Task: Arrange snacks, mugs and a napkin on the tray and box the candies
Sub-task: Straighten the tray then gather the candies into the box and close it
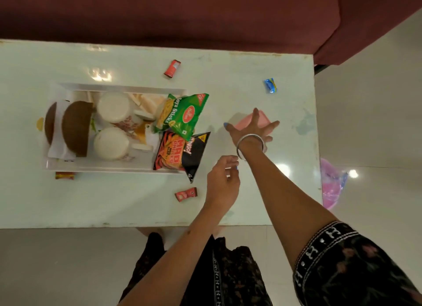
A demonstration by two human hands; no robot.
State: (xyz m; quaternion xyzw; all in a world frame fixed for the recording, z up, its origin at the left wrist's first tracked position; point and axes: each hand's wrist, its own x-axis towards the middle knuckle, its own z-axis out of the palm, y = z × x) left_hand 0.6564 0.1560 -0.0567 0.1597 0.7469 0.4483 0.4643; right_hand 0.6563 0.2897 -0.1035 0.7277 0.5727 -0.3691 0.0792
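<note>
A white tray (114,167) on the table holds two white mugs (113,107) (111,143), two brown round snacks (76,127) on a white napkin (59,143), a green snack packet (181,115) and a black-and-red packet (182,153). My right hand (250,131) is spread over a small pink box (246,120), fingers around its edges. My left hand (222,182) hovers near the table's front, fingers curled; whether it holds anything is hidden. Wrapped candies lie loose: red ones (172,68) (186,194), a blue one (271,85), and one (65,175) by the tray's front edge.
The pale glossy table (262,66) ends at a maroon sofa (182,13) behind. A yellow item (40,124) lies left of the tray. A pink plastic object (331,184) sits on the floor past the table's right edge.
</note>
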